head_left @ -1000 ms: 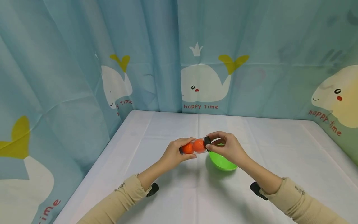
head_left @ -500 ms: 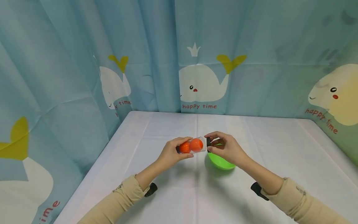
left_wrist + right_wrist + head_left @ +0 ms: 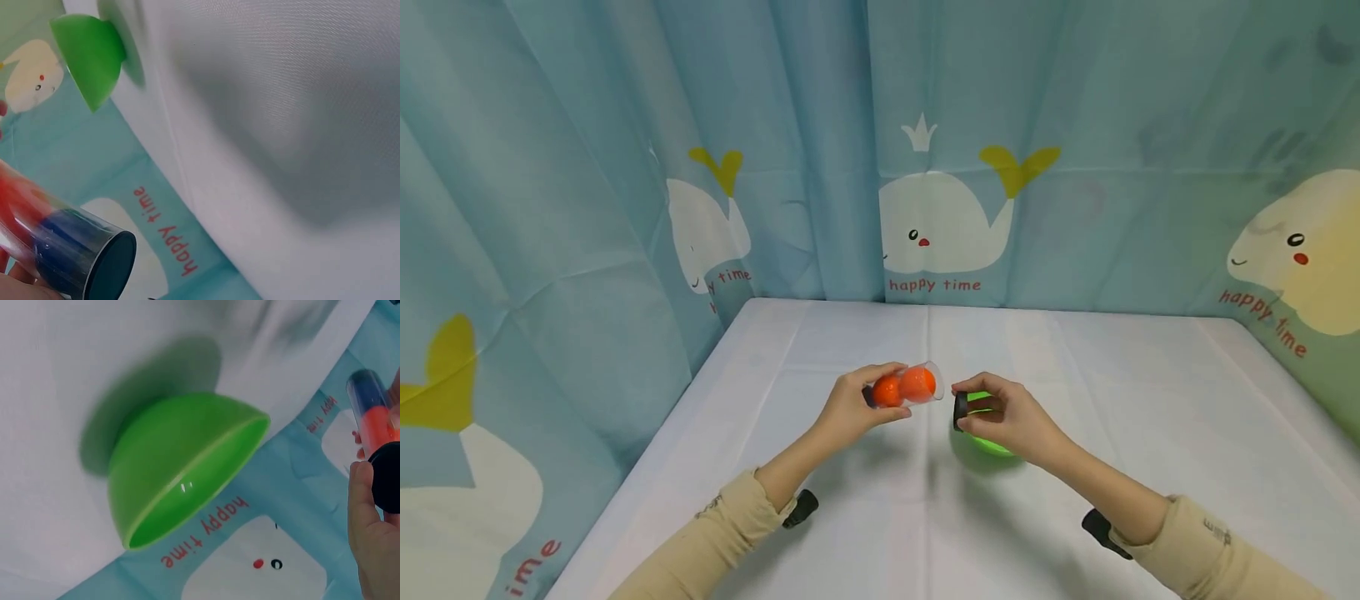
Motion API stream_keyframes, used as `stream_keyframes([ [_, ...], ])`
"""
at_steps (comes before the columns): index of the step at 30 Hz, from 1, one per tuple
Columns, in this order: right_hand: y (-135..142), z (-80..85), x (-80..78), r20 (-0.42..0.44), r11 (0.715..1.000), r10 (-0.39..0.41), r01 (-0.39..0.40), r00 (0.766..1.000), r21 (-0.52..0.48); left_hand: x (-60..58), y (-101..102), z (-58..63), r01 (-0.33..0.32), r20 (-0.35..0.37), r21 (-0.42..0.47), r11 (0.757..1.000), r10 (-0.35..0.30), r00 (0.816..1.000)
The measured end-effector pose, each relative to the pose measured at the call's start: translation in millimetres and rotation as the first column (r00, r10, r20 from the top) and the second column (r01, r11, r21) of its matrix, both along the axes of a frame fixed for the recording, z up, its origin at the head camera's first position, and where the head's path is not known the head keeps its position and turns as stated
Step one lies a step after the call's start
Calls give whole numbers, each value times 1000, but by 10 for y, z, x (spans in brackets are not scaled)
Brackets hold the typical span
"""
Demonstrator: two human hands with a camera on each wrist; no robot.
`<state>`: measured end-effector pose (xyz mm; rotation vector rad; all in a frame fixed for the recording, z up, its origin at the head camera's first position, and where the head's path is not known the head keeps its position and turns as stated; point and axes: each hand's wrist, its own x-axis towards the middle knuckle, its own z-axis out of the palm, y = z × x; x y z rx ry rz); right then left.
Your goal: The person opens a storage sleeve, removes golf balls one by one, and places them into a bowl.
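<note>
In the head view my left hand (image 3: 846, 408) grips a clear tube (image 3: 938, 382), its uncapped end tilted up to the right. Two orange balls (image 3: 917, 384) show through the wall. Dark blue fills the tube's closed end, seen in the left wrist view on the tube (image 3: 69, 250). My right hand (image 3: 1015, 421) pinches a round black lid (image 3: 960, 412) between thumb and fingertips, apart from the tube's mouth. Behind and below that hand stands a green bowl (image 3: 992, 448), partly hidden by it; its inside shows partly in the right wrist view of the bowl (image 3: 206, 481).
A white cloth covers the table (image 3: 865, 533). Blue curtains (image 3: 820, 100) with whale prints hang behind it and along the left side. Black wrist-worn devices show at both cuffs, one a black piece (image 3: 801, 508) by the left sleeve.
The black lid has come off the tube in my right hand, which has moved a little down. My left hand has drawn the tube left and tipped its mouth upward.
</note>
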<state>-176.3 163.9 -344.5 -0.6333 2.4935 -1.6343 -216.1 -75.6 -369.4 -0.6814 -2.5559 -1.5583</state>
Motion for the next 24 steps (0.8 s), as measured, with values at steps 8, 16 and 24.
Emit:
stream_keyframes([
  [8,-51,-166,64,5,992,108,-108,994,-63,16,0,15,3,-16,8,1000,-3,1000],
  [16,-130,-336,131,65,984,171,-167,983,-59,-19,-3,0,-8,-7,0,1000,8,1000],
  [24,-210,-510,155,101,977,207,-200,973,-68,-5,1,-27,-6,-9,-9,1000,6,1000],
])
